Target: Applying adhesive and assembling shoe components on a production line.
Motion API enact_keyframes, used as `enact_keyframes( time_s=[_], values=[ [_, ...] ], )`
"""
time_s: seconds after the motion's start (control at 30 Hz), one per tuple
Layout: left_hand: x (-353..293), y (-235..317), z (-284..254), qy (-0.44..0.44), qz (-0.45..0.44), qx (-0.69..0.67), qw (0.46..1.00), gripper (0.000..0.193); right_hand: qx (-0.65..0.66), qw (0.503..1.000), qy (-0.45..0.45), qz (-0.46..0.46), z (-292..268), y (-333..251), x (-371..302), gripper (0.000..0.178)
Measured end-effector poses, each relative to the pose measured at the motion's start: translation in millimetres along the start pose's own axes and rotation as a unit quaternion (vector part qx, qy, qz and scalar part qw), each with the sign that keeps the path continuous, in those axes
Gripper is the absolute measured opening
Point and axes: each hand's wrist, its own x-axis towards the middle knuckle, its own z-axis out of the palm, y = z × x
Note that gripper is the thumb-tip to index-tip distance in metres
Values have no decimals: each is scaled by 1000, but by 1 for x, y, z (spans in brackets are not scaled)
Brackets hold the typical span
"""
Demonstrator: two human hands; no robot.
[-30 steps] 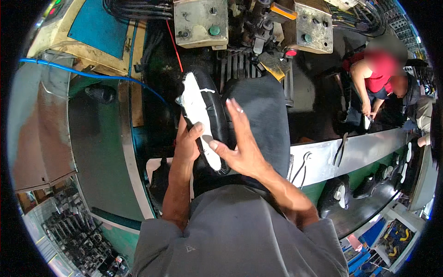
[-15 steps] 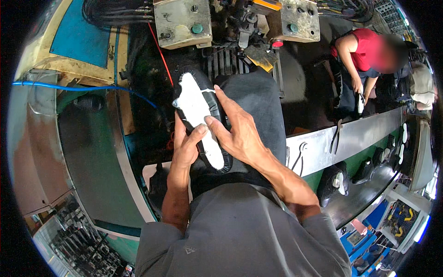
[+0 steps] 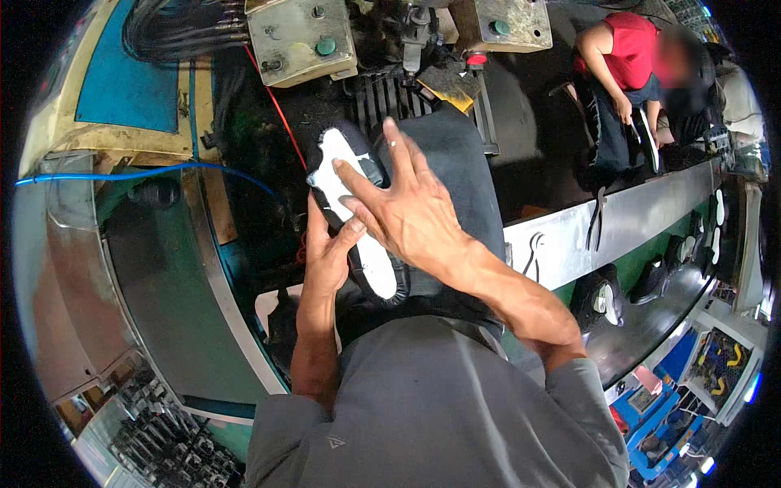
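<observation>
In the head view, a black shoe upper (image 3: 358, 220) with a white insole board facing up is held over the lap, against the dark trouser leg (image 3: 455, 187). Its long axis is seen running from upper left, at the toe-like end near the grey machine box (image 3: 301, 37), down to lower right toward the body. The left hand (image 3: 325, 260) is wrapped around its left edge from below, fingers curled in a grip. The right hand (image 3: 411, 215) is laid flat on the white board, fingers spread and extended, pressing rather than clasping. A steel conveyor rail (image 3: 643, 220) lies well apart on the right
</observation>
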Motion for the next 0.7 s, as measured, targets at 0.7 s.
enact_keyframes(
  time_s=[0.7],
  values=[
    [-7,-13,-13,10,-61,-33,998,82,73,990,-103,-65,-12,11,6,40]
  ],
)
